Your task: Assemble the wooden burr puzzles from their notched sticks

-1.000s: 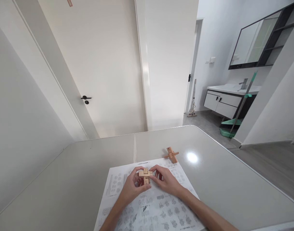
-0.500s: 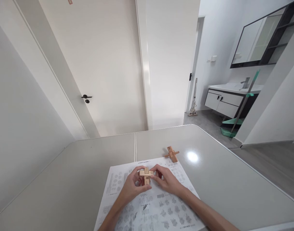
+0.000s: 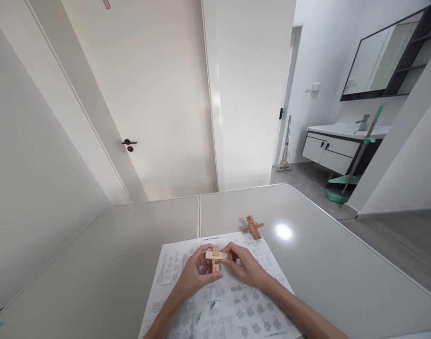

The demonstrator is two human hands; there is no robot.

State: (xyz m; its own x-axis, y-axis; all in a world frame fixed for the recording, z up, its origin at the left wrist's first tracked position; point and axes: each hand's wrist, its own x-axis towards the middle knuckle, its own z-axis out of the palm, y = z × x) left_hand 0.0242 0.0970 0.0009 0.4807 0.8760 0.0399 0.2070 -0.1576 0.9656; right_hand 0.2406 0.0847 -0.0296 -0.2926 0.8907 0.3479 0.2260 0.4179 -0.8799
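Observation:
A light-coloured wooden burr puzzle [image 3: 215, 254], made of crossing blocks, is held just above the printed sheet [image 3: 173, 301]. My left hand [image 3: 197, 272] curls around its left side, with the thumb by the lower block. From the right, my right hand [image 3: 242, 264] pinches the end of the crosswise block between thumb and fingers. Part of the puzzle is hidden behind the fingers. A second, redder wooden puzzle [image 3: 253, 228] of crossed pieces lies at the sheet's top right corner, touched by neither hand.
The sheet with grey diagrams lies on a grey table [image 3: 95, 273] that has a seam across its top. Behind the table stands a white door [image 3: 166, 94]. To the right are a washbasin cabinet [image 3: 330, 148], a mop [image 3: 286, 150] and a green dustpan [image 3: 337, 195].
The whole view has shifted very slightly. Both hands keep the same hold on the wooden puzzle, and the redder one lies unmoved.

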